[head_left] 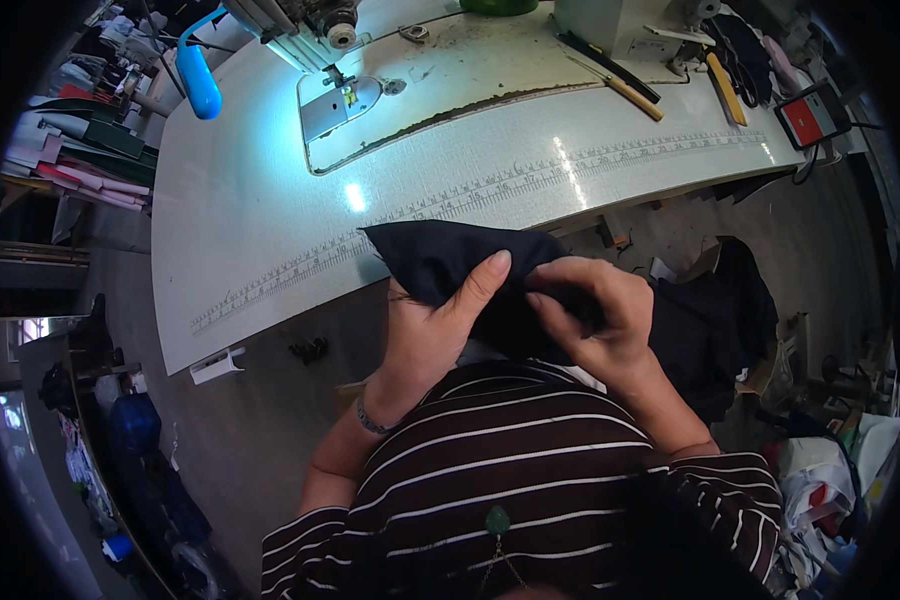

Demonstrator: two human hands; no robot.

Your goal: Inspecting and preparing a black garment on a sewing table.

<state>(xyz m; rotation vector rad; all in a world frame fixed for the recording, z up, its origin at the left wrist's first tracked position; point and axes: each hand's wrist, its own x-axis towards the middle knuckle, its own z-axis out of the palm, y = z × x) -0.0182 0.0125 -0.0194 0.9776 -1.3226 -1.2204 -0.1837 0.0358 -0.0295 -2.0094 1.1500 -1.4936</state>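
A piece of black fabric [438, 252] is held up between my two hands at the front edge of the sewing table. My left hand [432, 325] grips it with the thumb pressed on top and the other fingers hidden beneath. On the right side, my right hand [602, 305] is closed on the cloth, its fingers curled and slightly blurred. One pointed corner of the fabric reaches over the ruler marks on the table. More dark cloth hangs below the hands, and part of it is hidden behind them.
A sewing machine needle and presser foot [346, 92] stand lit beyond my hands. An awl [625, 92], a black pen-like tool [620, 70] and a yellow-handled tool [725, 90] lie at the back right. Dark cloth [705, 320] is heaped right of my lap.
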